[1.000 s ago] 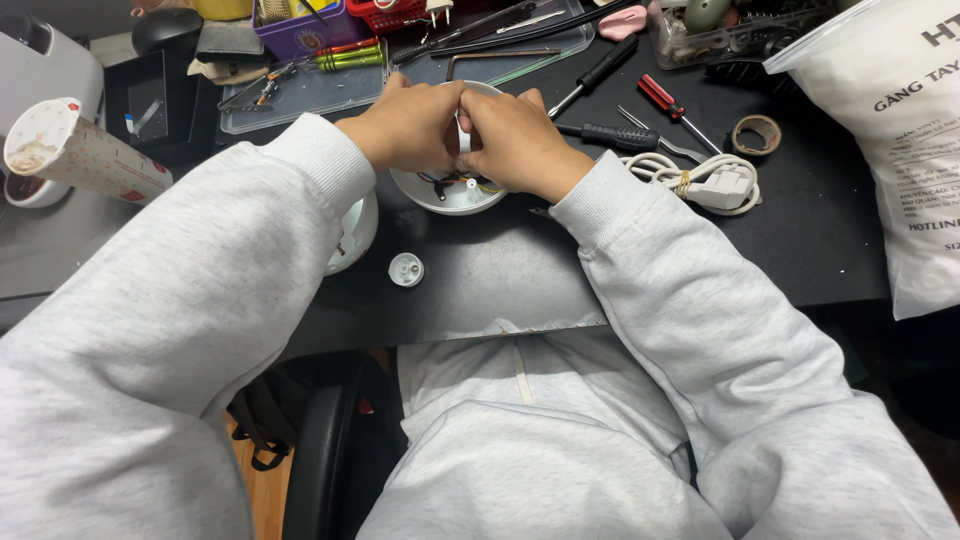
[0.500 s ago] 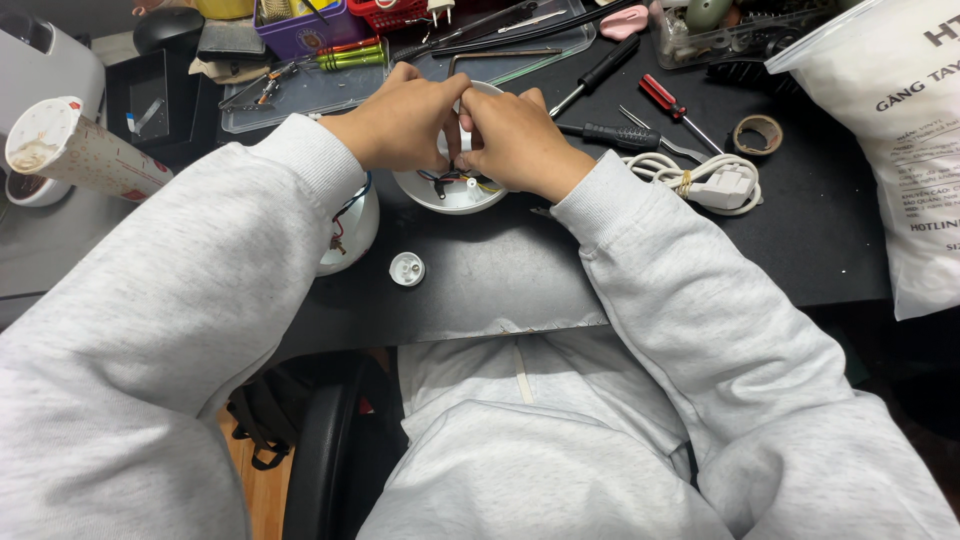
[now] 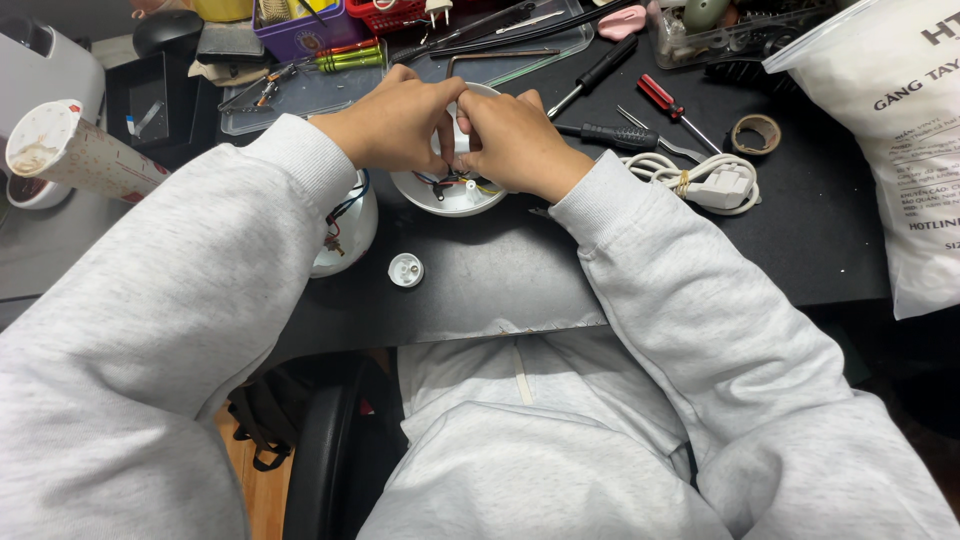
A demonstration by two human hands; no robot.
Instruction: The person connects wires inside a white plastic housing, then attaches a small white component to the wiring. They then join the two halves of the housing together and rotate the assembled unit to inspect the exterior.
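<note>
The dark bench (image 3: 700, 250) carries everything, with the person's grey sleeves reaching across it from the near edge. Largest on it is a white plastic sack (image 3: 890, 130) at the far right, soft-sided, printed with dark lettering and running off the frame. At the far left lies a tilted paper tube (image 3: 75, 150), white with a faint red pattern, its open end facing the camera. Along the far edge sit a clear tray (image 3: 330, 85) of small tools and a purple box (image 3: 300, 30) with a round label on its front. Right of centre lie a coiled white cord with its plug (image 3: 715, 182), a black-handled screwdriver (image 3: 610, 135), a red-handled screwdriver (image 3: 672, 105) and a small ring of tape (image 3: 757, 133).

At the middle stands a white round housing (image 3: 450, 195), open upward, with coloured wires (image 3: 455, 183) inside. Left hand (image 3: 395, 122) and right hand (image 3: 515, 140) meet directly above it, fingertips pinched together on a small white part (image 3: 460, 140). A second white shell (image 3: 345, 230) rests just left, partly under the left sleeve, and a small white cap (image 3: 406, 270) lies near it on the bench
</note>
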